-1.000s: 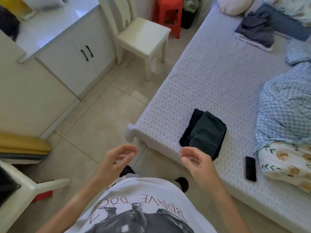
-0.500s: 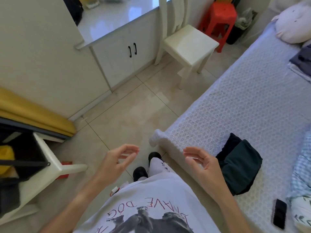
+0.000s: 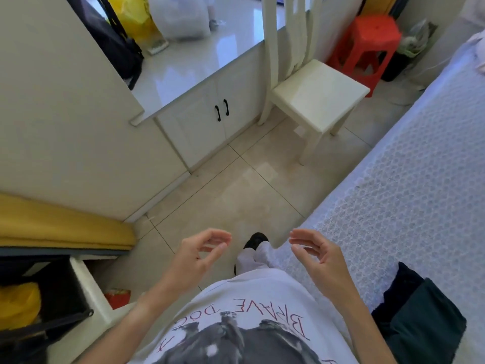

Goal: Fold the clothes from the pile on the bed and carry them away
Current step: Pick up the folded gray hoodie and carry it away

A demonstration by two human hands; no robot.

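bed (image 3: pixel 420 193) lying at right | folded dark clothes (image 3: pixel 420 319) sitting on its near edge | left hand (image 3: pixel 194 258) and right hand (image 3: pixel 320 256) hovering over the floor, fingers loosely curled, each grip holding nothing

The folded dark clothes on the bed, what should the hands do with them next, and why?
Probably reach the right hand back to the folded dark clothes: both it and the left hand hold nothing, while the clothes lie folded on the bed, not carried away.
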